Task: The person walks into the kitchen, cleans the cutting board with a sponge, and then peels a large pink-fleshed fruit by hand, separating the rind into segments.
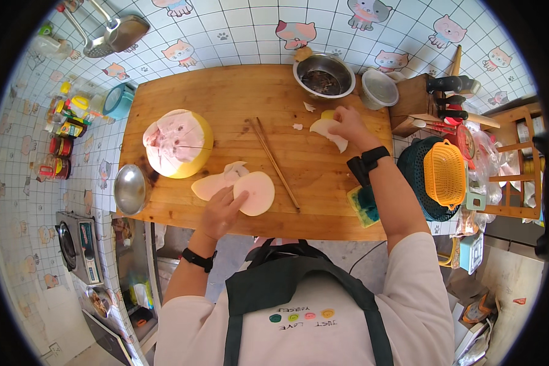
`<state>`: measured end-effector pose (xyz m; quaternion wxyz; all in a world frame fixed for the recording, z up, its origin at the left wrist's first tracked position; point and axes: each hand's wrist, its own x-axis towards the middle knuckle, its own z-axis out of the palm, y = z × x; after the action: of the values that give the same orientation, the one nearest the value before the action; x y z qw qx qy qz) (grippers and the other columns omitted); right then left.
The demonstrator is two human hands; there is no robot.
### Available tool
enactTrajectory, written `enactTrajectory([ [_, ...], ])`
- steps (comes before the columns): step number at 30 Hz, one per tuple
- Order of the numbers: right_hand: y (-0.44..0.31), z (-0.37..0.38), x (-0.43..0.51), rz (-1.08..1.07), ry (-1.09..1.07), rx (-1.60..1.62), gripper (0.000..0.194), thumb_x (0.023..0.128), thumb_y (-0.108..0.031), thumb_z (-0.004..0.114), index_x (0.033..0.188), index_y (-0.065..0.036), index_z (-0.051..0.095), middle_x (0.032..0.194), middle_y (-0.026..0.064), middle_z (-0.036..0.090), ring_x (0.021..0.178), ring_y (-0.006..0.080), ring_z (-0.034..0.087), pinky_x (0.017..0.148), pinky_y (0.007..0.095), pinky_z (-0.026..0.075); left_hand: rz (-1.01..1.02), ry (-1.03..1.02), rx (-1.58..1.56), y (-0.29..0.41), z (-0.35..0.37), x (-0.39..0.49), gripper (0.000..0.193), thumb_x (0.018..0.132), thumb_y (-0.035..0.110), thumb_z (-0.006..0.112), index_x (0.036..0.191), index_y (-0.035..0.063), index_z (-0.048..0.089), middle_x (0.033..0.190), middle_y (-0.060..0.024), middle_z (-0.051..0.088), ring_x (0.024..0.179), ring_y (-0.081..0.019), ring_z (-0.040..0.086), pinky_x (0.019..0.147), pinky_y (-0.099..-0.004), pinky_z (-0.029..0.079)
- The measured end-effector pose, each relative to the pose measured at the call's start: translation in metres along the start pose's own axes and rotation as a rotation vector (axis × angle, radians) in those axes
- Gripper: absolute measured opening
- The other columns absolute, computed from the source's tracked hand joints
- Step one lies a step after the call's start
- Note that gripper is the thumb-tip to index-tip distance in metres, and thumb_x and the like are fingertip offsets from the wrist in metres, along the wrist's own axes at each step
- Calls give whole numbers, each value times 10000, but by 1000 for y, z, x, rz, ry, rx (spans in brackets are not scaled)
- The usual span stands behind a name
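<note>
My left hand [220, 212] grips a round slice of pomelo peel [255, 194] by its edge, pale pink inner side up. Partly beneath that hand lies a longer piece of pomelo peel [207, 185], with a curled scrap at its far end. At the table's far right, the fingers of my right hand [351, 126] are closed on a white pith-sided piece of peel [325, 129]; a yellow-skinned bit shows behind it. A pomelo [178, 142], its pink-white pith bared on top and yellow rind left on the side, sits at the left. Small pith scraps [309, 107] lie near my right hand.
Two wooden chopsticks [277, 167] lie across the middle of the wooden table [238, 91]. A steel bowl [324, 78] with dark contents, a lidded plastic tub [379, 88] and a knife block [414, 103] line the back right. A metal bowl [131, 189] and a sponge [363, 207] occupy the near edges.
</note>
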<state>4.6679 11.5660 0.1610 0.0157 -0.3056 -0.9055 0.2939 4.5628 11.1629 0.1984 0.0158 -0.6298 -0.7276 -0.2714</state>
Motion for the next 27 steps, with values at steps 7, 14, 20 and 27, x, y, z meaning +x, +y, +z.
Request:
enactTrajectory([
  [7,-20,8,-21,43,60,143,723,555,-134,794,1195,-34,472,1142,239,516,1074,386,512,866,372,459,40,-5,-14,-5,-3,1,415,676,-28,604,1087,25,612,1020,-175,624,936,-347,598,789,-402,501],
  [14,-53,6,-75,269,156,593,752,546,-66,786,1217,11,456,1026,197,596,960,321,596,793,363,479,195,63,-141,-17,-15,9,436,688,-86,564,1105,37,592,1009,-197,626,885,-380,611,753,-410,506],
  [20,-89,34,-203,503,311,1333,798,631,83,702,1336,37,331,1091,193,568,928,292,614,783,400,524,491,114,-270,6,-19,25,366,762,-48,567,1115,50,585,1013,-194,635,905,-386,622,759,-414,519],
  [27,-124,148,-388,457,574,2052,294,778,-26,651,1062,21,588,916,103,648,783,212,650,650,353,562,1030,-76,-693,133,22,5,357,766,-70,519,1113,12,542,961,-189,638,859,-411,624,756,-466,516],
])
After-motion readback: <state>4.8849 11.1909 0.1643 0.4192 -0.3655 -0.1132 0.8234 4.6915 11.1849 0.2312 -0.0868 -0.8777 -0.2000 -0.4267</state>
